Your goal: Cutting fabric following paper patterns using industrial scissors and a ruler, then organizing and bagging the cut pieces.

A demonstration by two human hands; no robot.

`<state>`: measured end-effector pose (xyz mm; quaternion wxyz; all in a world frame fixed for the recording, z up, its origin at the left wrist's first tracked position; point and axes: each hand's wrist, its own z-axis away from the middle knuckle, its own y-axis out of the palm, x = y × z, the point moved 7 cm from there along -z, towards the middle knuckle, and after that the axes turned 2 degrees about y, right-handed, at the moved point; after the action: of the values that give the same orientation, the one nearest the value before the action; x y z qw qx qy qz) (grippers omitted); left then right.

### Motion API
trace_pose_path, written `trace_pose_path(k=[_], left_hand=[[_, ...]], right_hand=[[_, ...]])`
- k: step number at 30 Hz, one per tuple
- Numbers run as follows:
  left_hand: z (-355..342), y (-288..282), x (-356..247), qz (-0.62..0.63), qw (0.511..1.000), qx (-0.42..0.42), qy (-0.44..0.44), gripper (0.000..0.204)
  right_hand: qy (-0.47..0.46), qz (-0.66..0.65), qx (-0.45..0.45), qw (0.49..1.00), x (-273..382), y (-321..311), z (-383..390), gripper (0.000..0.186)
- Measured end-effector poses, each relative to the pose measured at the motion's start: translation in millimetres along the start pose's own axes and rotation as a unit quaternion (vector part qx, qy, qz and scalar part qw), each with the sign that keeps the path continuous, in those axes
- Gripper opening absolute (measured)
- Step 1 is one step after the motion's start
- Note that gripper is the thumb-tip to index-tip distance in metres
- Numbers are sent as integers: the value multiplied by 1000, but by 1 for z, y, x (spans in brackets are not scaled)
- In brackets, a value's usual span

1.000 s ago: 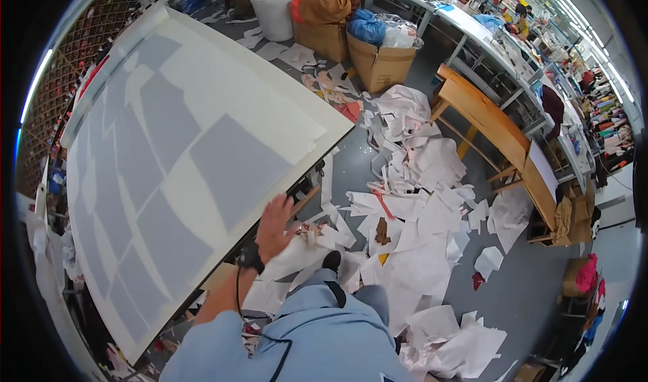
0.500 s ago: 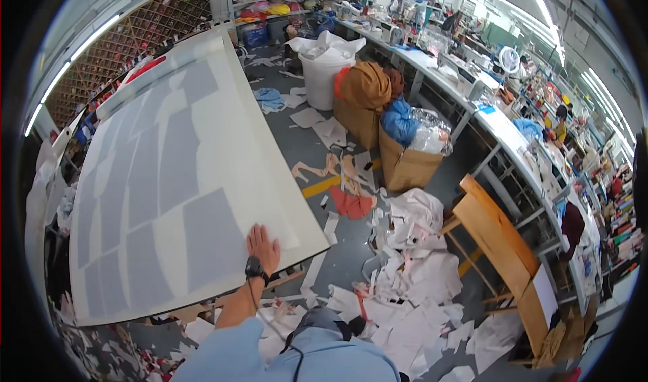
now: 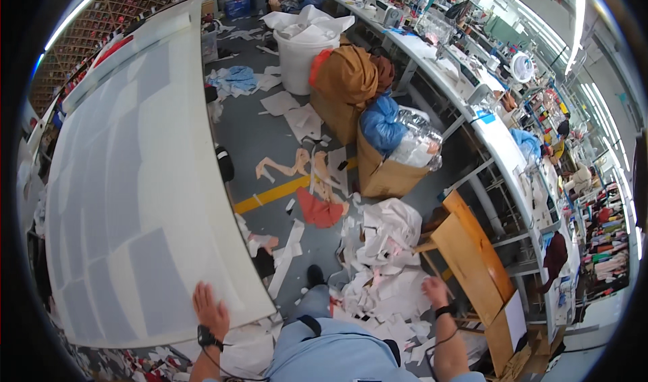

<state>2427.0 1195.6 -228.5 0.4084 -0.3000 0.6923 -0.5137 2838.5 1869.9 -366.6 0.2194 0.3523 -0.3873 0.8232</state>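
Observation:
A wide, thin white sheet (image 3: 223, 267) covers the table on my left. Dark grey cut shapes (image 3: 155, 267) show through it in rows. Near the sheet's front right corner, my left hand (image 3: 211, 310) lies flat on it with fingers stretched out, and nothing is in it. On the other side of my body hangs my right hand (image 3: 435, 291), above a heap of white scraps. Its fingers look loosely curled, and no object shows in them. Each wrist wears a dark band with a cord.
White paper scraps (image 3: 385, 284) litter the floor before me. Ahead stand a white bin (image 3: 307, 68) and cardboard boxes (image 3: 388, 172) stuffed with bags. A wooden bench-like piece (image 3: 466, 247) stands at right, by a long worktable (image 3: 496, 142). A roll (image 3: 128, 58) lies across the table's far end.
My body has moved along the table's edge toward the boxes, and the view has shifted. My left hand remains on the sheet, nearer its front corner. My right hand has come into view.

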Motion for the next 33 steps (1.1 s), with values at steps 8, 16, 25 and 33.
trace_pose_path(k=[8, 16, 25, 33], left_hand=[[-23, -7, 30, 94, 985, 111, -97, 61], [-237, 29, 59, 42, 955, -145, -254, 73], [-329, 117, 57, -32, 912, -96, -397, 59], [-409, 103, 12, -57, 831, -147, -534, 70]], right_hand=[[-6, 355, 253, 900, -67, 101, 2, 20], [-5, 360, 218, 907, 147, 166, -191, 18], [-303, 519, 199, 774, 388, 301, -534, 19], [-296, 96, 261, 914, 819, 573, -578, 31]])
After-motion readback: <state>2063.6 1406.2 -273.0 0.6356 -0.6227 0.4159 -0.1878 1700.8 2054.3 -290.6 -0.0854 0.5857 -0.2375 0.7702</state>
